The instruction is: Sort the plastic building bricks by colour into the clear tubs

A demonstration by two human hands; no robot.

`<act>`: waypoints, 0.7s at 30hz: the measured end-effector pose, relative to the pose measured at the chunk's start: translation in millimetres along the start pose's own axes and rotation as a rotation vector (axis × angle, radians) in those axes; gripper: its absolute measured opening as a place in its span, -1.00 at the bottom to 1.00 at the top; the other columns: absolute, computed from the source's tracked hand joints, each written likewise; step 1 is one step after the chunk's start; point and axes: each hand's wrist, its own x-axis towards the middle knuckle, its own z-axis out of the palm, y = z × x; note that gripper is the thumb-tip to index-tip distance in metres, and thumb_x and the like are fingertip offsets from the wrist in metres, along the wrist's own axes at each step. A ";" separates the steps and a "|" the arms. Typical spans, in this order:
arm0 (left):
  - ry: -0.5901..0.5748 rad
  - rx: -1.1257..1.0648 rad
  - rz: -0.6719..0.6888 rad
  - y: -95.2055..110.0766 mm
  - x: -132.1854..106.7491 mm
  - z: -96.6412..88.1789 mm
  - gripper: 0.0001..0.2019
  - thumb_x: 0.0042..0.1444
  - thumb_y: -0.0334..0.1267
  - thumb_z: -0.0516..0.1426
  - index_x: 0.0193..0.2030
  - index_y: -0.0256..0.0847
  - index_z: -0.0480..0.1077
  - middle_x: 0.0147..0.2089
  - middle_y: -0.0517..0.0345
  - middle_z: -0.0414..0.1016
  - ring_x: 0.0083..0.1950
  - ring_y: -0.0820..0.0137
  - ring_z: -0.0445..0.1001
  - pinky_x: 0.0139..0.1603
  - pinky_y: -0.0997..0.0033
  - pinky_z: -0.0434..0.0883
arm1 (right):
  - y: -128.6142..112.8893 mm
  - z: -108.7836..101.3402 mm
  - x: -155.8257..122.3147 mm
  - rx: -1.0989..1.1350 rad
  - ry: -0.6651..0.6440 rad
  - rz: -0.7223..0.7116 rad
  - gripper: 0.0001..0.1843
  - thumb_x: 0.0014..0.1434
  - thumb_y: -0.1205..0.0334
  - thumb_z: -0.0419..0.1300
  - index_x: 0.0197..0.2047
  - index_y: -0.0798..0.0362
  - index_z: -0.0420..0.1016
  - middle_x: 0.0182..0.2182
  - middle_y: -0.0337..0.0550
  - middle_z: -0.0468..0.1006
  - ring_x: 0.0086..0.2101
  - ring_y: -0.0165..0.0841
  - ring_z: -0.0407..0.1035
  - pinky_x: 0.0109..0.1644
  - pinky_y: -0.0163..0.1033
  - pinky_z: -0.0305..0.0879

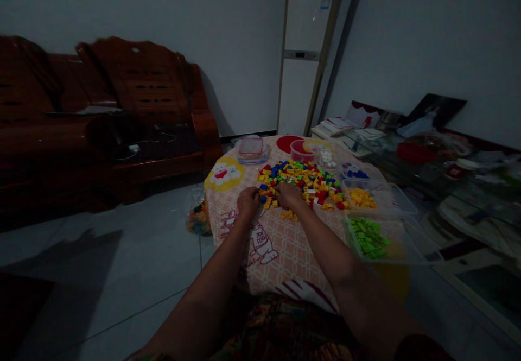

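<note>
A loose pile of small toy building bricks [313, 179], in yellow, red, blue, green and white, is spread over a round cloth-covered table [293, 241]. At the pile's left edge, my left hand [248, 203] is closed with its fingers curled, close to a few blue and yellow bricks. My right hand [290, 196] reaches into the near side of the pile, fingers bent down and drawn together. In the dim light, what either hand holds, if anything, cannot be made out. A few yellow bricks [288, 216] lie just below my right hand.
To the right are clear boxes of green bricks [368, 239], yellow bricks [362, 198] and blue bricks [358, 174]. Behind the pile stand a pink round tub [303, 151], white pieces [326, 157] and lidded containers [251, 149]. A filled plastic bag [197, 217] hangs at the table's left.
</note>
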 end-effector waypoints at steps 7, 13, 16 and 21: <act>0.003 -0.022 -0.005 -1.7 0.9 2.2 -0.65 0.18 -0.31 0.07 0.01 -0.15 0.61 0.03 0.00 0.63 0.10 0.22 0.52 0.11 0.31 0.35 | 7.8 -7.0 0.7 -0.039 0.014 -0.009 -0.67 0.34 0.27 0.11 0.04 -0.03 0.66 0.02 0.02 0.66 0.08 -0.18 0.52 0.02 -0.26 0.38; 0.001 -0.014 -0.009 -0.6 0.5 1.4 -0.66 0.17 -0.35 0.08 -0.01 -0.13 0.62 0.05 0.01 0.64 0.09 0.21 0.52 0.14 0.28 0.36 | 1.7 0.5 16.2 -0.054 0.000 -0.014 -0.65 0.35 0.26 0.12 0.10 0.08 0.62 0.10 0.18 0.60 0.09 -0.11 0.51 0.07 -0.19 0.39; -0.011 -0.014 -0.012 -0.2 1.1 0.6 -0.66 0.18 -0.35 0.08 0.00 -0.13 0.61 0.07 0.01 0.63 0.11 0.22 0.52 0.15 0.28 0.36 | 0.4 -0.5 21.9 -0.065 -0.005 -0.023 -0.64 0.34 0.28 0.14 0.14 0.09 0.58 0.12 0.21 0.58 0.12 -0.11 0.49 0.09 -0.19 0.39; -0.016 -0.005 -0.017 -0.4 1.0 -0.3 -0.66 0.18 -0.35 0.09 0.02 -0.15 0.60 0.08 -0.01 0.62 0.13 0.19 0.51 0.16 0.27 0.35 | -4.5 -6.5 25.3 -0.082 -0.009 -0.036 -0.61 0.31 0.27 0.19 0.18 0.07 0.55 0.11 0.21 0.58 0.14 -0.12 0.47 0.12 -0.20 0.36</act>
